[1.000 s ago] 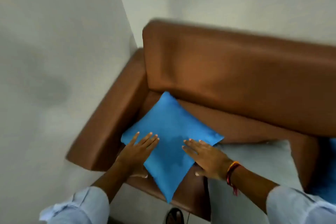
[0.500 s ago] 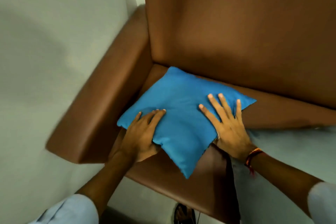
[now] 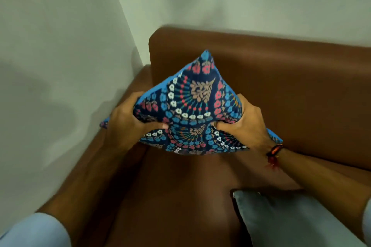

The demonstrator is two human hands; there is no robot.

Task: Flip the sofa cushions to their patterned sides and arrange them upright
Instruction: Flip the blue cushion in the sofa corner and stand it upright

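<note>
Cushion: patterned cushion point(image 3: 192, 104), floral side facing camera, one corner pointing up, held in the air above the sofa point(image 3: 291, 90) seat, in front of the backrest.
Left hand point(image 3: 128, 124): clamped on cushion's left edge, thumb dug into the pattern, other fingers behind.
Right hand point(image 3: 245, 124): clamped on right edge likewise; fabric bunched between both thumbs.
Grey cushion point(image 3: 285, 220): flat on the seat, lower right.

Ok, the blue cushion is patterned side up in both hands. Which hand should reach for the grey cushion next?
Probably the right hand: the grey cushion lies on the seat directly beneath its forearm. The left hand, at the armrest side, could steady the patterned cushion alone.
</note>
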